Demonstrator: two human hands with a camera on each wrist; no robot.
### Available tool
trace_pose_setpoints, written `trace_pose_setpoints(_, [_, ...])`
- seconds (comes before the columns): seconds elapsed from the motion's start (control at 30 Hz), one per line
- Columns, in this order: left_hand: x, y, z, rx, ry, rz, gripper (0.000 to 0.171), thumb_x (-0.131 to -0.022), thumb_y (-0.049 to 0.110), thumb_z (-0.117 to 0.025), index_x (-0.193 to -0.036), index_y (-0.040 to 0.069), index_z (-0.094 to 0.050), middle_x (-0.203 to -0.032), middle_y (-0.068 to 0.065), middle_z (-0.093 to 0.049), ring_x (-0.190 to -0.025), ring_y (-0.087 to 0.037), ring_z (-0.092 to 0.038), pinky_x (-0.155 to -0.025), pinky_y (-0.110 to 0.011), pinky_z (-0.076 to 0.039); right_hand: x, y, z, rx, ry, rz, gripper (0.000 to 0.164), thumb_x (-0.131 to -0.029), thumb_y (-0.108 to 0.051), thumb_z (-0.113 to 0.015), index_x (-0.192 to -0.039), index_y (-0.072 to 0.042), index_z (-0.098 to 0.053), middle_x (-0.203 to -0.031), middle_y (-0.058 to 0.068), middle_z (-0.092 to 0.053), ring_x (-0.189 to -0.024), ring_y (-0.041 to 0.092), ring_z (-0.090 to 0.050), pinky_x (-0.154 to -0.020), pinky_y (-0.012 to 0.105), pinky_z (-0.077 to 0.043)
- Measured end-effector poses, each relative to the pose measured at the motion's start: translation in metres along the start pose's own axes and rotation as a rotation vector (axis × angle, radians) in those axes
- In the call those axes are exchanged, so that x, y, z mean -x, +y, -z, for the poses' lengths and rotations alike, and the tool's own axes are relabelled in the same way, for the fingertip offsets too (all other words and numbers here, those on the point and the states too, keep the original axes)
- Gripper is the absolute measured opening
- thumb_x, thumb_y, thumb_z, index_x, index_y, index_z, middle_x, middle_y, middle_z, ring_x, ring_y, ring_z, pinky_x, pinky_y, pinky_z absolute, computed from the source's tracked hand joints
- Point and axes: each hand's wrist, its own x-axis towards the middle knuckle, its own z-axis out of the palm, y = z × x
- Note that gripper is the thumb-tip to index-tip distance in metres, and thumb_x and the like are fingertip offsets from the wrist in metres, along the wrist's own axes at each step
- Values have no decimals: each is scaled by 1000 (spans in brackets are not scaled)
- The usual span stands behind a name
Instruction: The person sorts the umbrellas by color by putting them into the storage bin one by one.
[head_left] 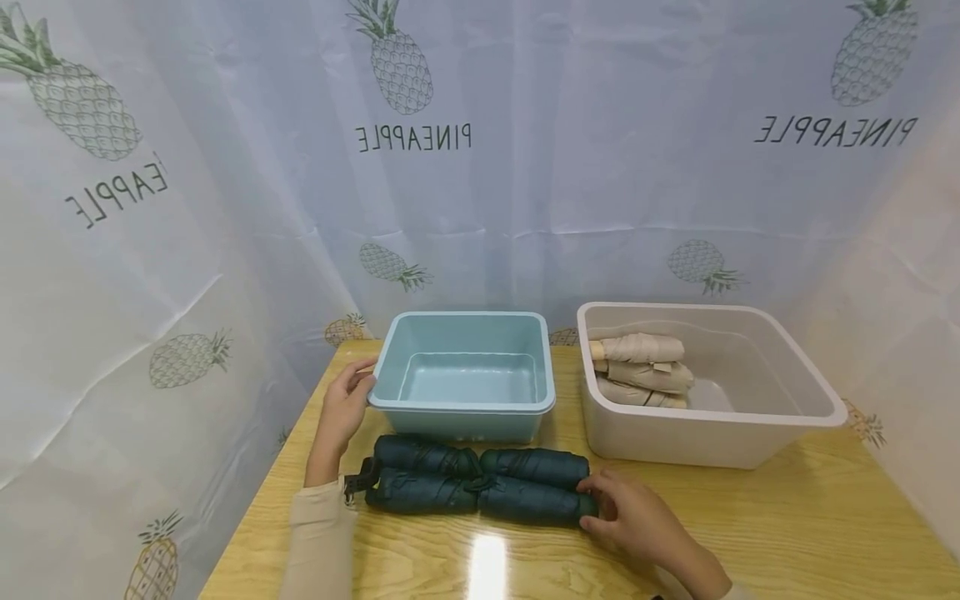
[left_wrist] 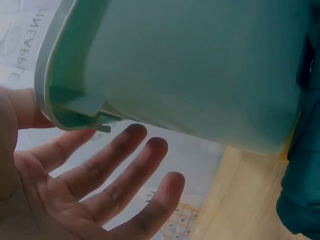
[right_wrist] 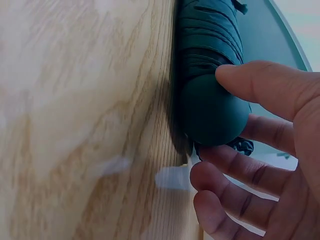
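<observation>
Several folded dark green umbrellas (head_left: 423,492) lie in two rows on the table, in front of a light blue basin (head_left: 461,423). My right hand (head_left: 633,517) holds the rounded end of the front right umbrella (head_left: 536,501). Close up, its thumb lies on the smooth cap (right_wrist: 212,110) and the other fingers curl beneath. My left hand (head_left: 347,408) is at the basin's left rim. Its thumb and index finger touch the rim (left_wrist: 44,75), while the other fingers spread loosely under it; the thumb's tip is hidden behind the rim.
Right of the basin stands a larger off-white bin (head_left: 675,437) with rolled beige umbrellas (head_left: 645,375) along its left side. The wooden table (head_left: 750,533) meets pineapple-print curtains (head_left: 570,183) at the back and sides. A black strap (head_left: 362,479) sticks out at the umbrellas' left end.
</observation>
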Motion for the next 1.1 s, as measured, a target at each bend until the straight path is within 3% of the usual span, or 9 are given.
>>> trace_pose_setpoints(0.07, [0,-2,0,40,-29,-9,44,-109,24,-47,-151,14,-49,-144,-23,-58,-125,-39,-60,-84,-22,-53,1,-1,-1,14,4,-5,39,-85,-38,-82,-117,-18,-71,-82,-12,-54,-67,-1,-46,-58,21,-39])
trace_pose_setpoints(0.17, [-1,-5,1,67,-65,-19,47,-109,26,-46,-155,15,-45,-145,-24,-55,-127,-40,-58,-85,-23,-54,1,-1,-2,48,6,-6,41,-83,-38,-84,-117,-19,-71,-81,-12,-52,-66,-2,-45,-58,21,-38])
trace_pose_setpoints(0.37, [-4,-12,1,123,-127,-28,51,-110,27,-43,-160,17,-37,-151,-25,-49,-131,-43,-55,-86,-25,-57,1,0,-6,134,-17,9,46,-80,-38,-85,-120,-21,-70,-100,-13,-62,-76,2,-48,-66,24,-43])
trace_pose_setpoints(0.5, [-6,-16,0,142,-142,-23,51,-110,27,-42,-160,20,-36,-154,-24,-46,-133,-44,-53,-89,-29,-57,1,1,-6,116,-36,46,45,-81,-41,-84,-119,-20,-70,-106,-10,-66,-80,2,-52,-69,25,-45])
trace_pose_setpoints(0.7, [-4,-19,1,155,-151,-10,51,-110,25,-40,-161,21,-34,-158,-20,-39,-136,-43,-49,-97,-47,-56,2,12,-3,-156,-126,133,44,-90,-40,-77,-122,-12,-67,-112,3,-71,-84,-1,-59,-70,23,-52])
trace_pose_setpoints(0.87, [-4,-21,0,181,-153,-7,50,-111,28,-39,-161,24,-35,-163,-14,-31,-136,-42,-48,-95,-47,-55,2,15,-1,-361,-198,136,39,-95,-30,-73,-123,-4,-64,-100,2,-70,-76,-1,-61,-65,23,-53])
trace_pose_setpoints(1.1, [-6,-26,0,206,-155,-3,49,-110,31,-38,-159,27,-36,-163,-13,-28,-135,-41,-48,-93,-50,-56,-1,17,-5,-621,-262,115,33,-98,-16,-68,-122,4,-57,-107,13,-70,-89,8,-70,-72,26,-59])
